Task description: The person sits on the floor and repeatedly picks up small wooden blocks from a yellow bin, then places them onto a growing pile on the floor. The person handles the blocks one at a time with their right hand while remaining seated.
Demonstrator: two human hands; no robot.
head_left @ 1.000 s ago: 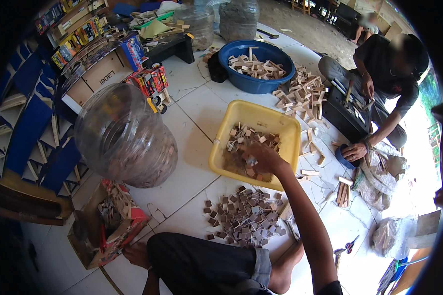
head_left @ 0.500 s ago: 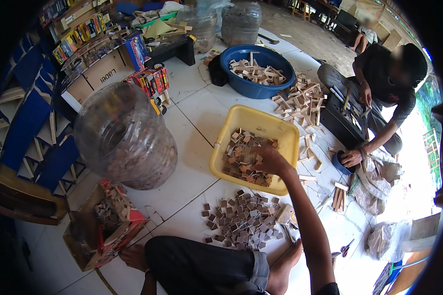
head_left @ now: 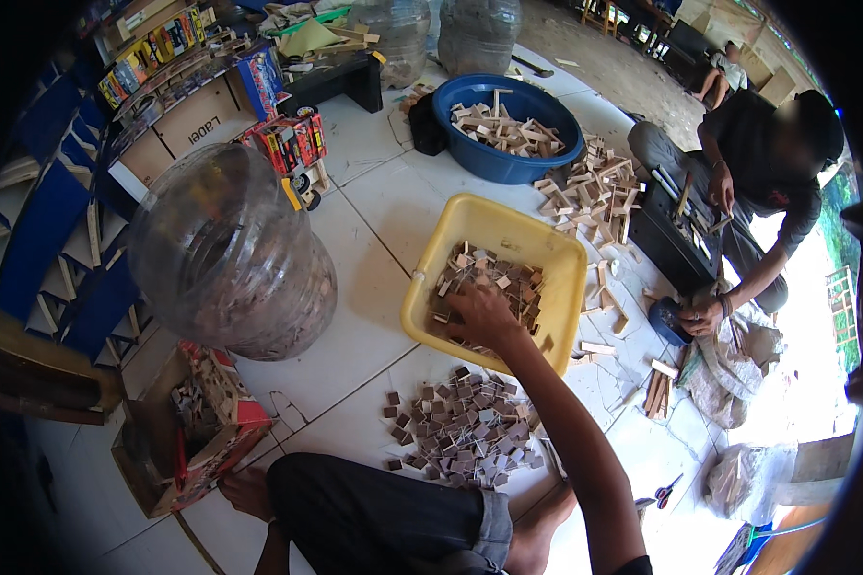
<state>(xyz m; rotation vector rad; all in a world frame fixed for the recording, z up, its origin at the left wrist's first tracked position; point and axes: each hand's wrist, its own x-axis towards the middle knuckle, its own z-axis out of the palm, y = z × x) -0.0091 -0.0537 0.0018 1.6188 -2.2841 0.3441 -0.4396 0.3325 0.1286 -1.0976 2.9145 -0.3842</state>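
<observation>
Right hand (head_left: 479, 316): palm down, fingers spread loosely over small square brown wood pieces (head_left: 494, 278) in yellow rectangular plastic tub (head_left: 508, 225), on white tiled floor (head_left: 374, 192). Grip: can't tell. Left hand: not in view. Second pile of flat brown wood squares (head_left: 465, 426) just beside tub, nr person's knee. Large clear plastic jug (head_left: 225, 254) to left.

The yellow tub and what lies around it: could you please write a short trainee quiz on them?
1. True or false: the right hand is inside the yellow tub.
2. What fills the blue basin? A) water B) wood pieces C) cloth
3. What lies on the floor between the tub and the person's knee?

Key
1. True: it rests on the small blocks there.
2. B.
3. A pile of small dark squares.
</observation>
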